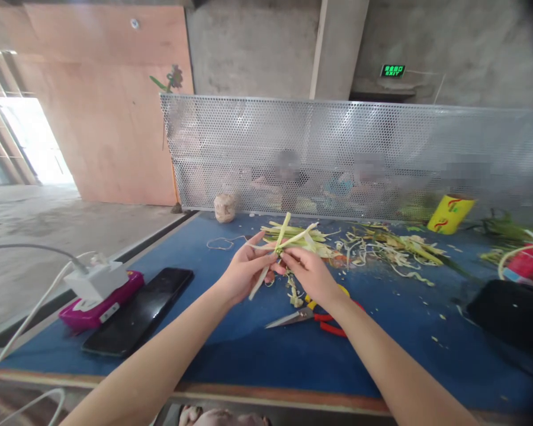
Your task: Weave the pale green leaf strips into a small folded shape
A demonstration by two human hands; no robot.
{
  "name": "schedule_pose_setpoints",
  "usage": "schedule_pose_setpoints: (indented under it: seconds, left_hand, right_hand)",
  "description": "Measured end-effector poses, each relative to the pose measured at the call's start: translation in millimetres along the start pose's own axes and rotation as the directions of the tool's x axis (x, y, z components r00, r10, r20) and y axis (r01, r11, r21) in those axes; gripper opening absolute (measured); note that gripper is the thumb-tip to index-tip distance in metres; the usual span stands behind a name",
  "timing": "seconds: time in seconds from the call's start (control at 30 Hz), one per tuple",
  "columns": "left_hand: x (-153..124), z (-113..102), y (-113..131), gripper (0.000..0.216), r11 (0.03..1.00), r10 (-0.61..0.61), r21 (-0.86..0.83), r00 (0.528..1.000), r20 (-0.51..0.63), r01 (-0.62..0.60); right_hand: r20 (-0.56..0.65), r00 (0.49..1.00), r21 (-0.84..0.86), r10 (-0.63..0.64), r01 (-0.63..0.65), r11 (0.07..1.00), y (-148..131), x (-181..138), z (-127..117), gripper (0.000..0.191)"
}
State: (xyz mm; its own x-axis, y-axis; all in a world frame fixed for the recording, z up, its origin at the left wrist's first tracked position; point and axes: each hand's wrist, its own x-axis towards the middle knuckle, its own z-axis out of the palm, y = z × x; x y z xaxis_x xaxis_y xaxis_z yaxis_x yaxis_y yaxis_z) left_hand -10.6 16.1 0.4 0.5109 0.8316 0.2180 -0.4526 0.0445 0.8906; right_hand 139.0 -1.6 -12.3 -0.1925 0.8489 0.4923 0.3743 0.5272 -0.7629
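Both my hands meet above the middle of the blue table, holding pale green leaf strips (285,228) that cross each other around a small knot-like centre. My left hand (247,266) pinches the strips from the left, with its index finger stretched out; one strip end hangs down below it. The fingers of my right hand (308,273) are closed on the same strips from the right. Under my right wrist lie scissors with red handles (331,325), their blades pointing left, and a yellow-handled tool (311,300) partly hidden. Behind my hands is a pile of cut leaf strips (320,239).
A black phone (140,310) and a magenta box with a white charger (100,299) lie at left. Leaf scraps (382,245) spread across the back right, near a yellow cylinder (450,214). A black object (506,313) sits at right. A perforated metal screen (249,142) borders the table's back.
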Motion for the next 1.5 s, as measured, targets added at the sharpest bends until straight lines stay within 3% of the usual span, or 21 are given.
schedule_pose_setpoints:
  seconds: [0.3, 0.47, 0.57, 0.8, 0.97, 1.1, 1.3, 1.5]
  left_hand:
    - [-1.2, 3.7, -1.6, 0.085, 0.997, 0.040, 0.072, 0.997, -0.066, -0.036]
    - [-4.0, 6.9, -0.2, 0.092, 0.990, 0.092, 0.116, 0.992, -0.088, -0.081]
    - [-4.4, 8.0, 0.4, 0.096, 0.988, 0.076, 0.143, 0.994, -0.083, -0.064]
    - [-3.0, 6.7, -0.1, 0.092, 0.998, 0.037, 0.056, 0.999, -0.038, -0.035]
    - [-4.4, 4.2, 5.9, 0.079, 0.997, -0.069, -0.028, 0.995, -0.075, 0.067]
    - [-5.3, 2.6, 6.9, 0.084, 0.999, -0.007, 0.052, 0.995, -0.102, 0.012]
    - [-4.1, 0.6, 4.0, 0.080, 0.994, 0.033, 0.109, 0.994, -0.104, -0.021]
    - [-3.5, -0.8, 0.8, 0.084, 0.989, 0.044, 0.146, 0.997, -0.061, -0.035]
  right_hand:
    - [0.019, 0.999, 0.034, 0.037, -0.038, 0.999, 2.0, -0.7, 4.3, 0.022]
    - [-0.091, 0.995, -0.083, -0.030, 0.023, 0.996, 3.0, -0.5, 4.8, 0.024]
    - [-0.131, 0.991, -0.099, 0.018, -0.032, 0.995, 1.0, -2.0, 6.4, 0.027]
    - [-0.057, 0.996, 0.013, 0.063, -0.062, 0.998, 4.7, 0.8, 2.4, 0.028]
    - [0.015, 0.997, 0.037, 0.070, -0.070, 0.997, 7.7, 3.4, -3.4, 0.030]
    - [0.043, 0.999, 0.085, 0.019, -0.022, 0.996, 4.9, 2.3, -5.5, 0.027]
    - [0.115, 0.992, 0.153, 0.054, -0.071, 0.986, 2.5, 0.1, -2.9, 0.027]
    - [0.054, 0.998, 0.073, 0.033, -0.037, 0.997, 2.8, -0.8, -3.5, 0.025]
